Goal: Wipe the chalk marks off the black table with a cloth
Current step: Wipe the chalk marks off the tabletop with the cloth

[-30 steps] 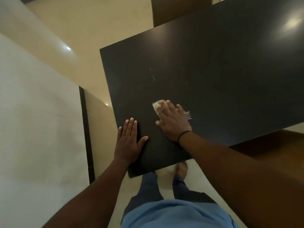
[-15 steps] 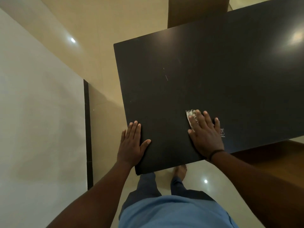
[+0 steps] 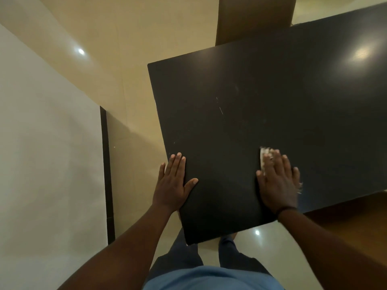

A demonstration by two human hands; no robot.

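**Q:** 2 hands are on the black table [image 3: 272, 91]. What is each one doing?

**A:** The right hand [image 3: 277, 183] lies flat, palm down, near the table's near edge, pressing a pale cloth [image 3: 264, 156] onto the surface. The cloth shows past the fingertips on the far side, and a frayed bit pokes out at the hand's right. The fingers are spread and together on top of the cloth, pinning it rather than pinching it. The left hand [image 3: 172, 183] holds nothing. It rests open and flat on the table's left edge, apparently bracing.

**Q:** Where are the chalk marks?

**A:** 2 thin pale strokes [image 3: 220, 109] sit farther in, left of and beyond the cloth, well apart from it. Faint hazy smears [image 3: 261, 120] show in the area beyond the cloth, and 1 tiny speck [image 3: 173, 142] lies near the left edge. Whether any chalk lies under the hand cannot be told.

**Q:** How should the wiping be done well?

**A:** My judgement: keep the palm flat so pressure is even, sweep away toward the strokes in overlapping passes, and keep the left hand steadying the table. Turning the cloth to a clean face would likely avoid smearing dust back.
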